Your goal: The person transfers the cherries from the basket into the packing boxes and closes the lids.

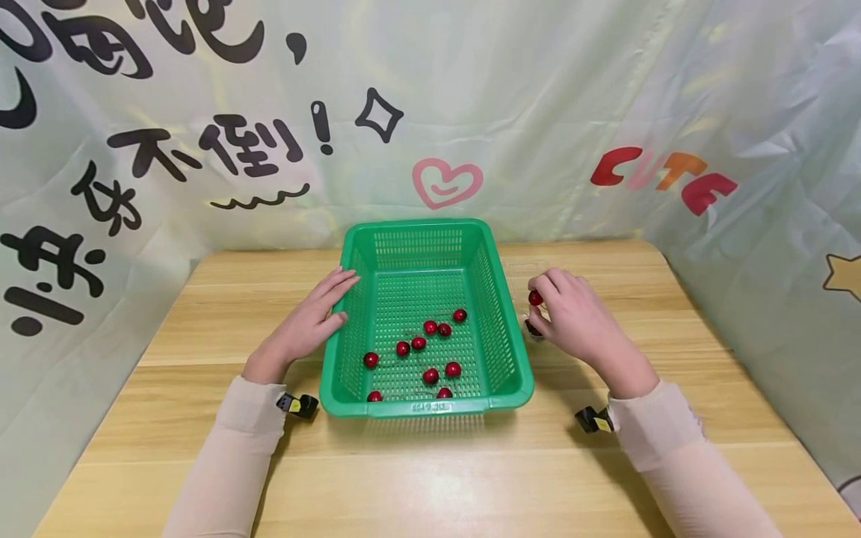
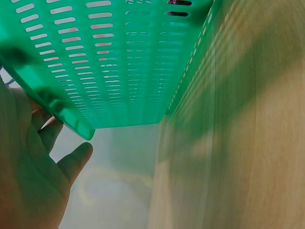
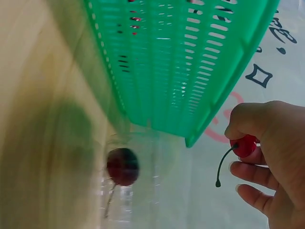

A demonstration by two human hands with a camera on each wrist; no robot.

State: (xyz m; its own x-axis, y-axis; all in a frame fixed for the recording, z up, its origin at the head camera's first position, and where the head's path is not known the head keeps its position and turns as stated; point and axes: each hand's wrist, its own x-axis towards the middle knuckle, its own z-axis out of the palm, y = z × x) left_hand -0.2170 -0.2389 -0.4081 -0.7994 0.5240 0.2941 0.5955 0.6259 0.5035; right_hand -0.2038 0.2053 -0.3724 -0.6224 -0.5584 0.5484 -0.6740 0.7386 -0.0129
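Observation:
A green plastic basket (image 1: pixel 509 329) with slotted walls stands on the table, several red cherries (image 1: pixel 430 376) scattered over its floor. My left hand (image 1: pixel 303 317) rests at the basket's left rim, fingers straight over the edge and thumb outside. Right of the basket, my right hand (image 1: pixel 575 317) pinches a red cherry (image 3: pixel 245 145) between thumb and fingers, its green stem hanging free in the right wrist view. Below that hand lies a clear plastic box (image 3: pixel 143 186), with a dark red cherry (image 3: pixel 123 166) in it. In the head view my right hand hides much of the box.
The wooden table (image 1: pixel 430 478) reaches back to a pale printed curtain (image 1: pixel 531 112), which also hangs along both sides. Behind the basket the curtain is close. Small black devices (image 1: pixel 595 420) are strapped at both wrists.

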